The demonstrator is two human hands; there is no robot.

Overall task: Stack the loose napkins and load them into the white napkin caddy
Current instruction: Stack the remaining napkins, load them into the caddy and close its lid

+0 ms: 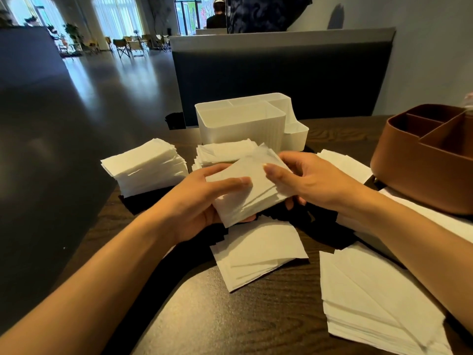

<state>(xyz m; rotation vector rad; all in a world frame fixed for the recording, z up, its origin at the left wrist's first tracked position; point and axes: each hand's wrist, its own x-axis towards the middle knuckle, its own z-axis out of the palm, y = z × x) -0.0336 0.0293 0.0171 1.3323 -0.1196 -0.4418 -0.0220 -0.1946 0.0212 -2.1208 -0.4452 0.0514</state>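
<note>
I hold a small wad (252,190) in front of the caddy (243,124). My left hand (202,201) is curled under its near edge with the thumb on top. My right hand (304,179) pinches the right side, probably to square it. Napkin stacks crowd the caddy: left stack (146,167), one (225,152) touching its front, loose sheets (258,249) nearer me. A brown caddy (425,160) sits to the right.

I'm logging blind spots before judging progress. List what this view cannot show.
1. White caddy: its floor, hidden by its own front wall.
2. Held napkins: their count and underside, covered by the left hand and right hand.
3. Bottom-right pile: cut off by the frame edge.
4. Brown caddy: right side cut off; the object above it is blurred.
</note>
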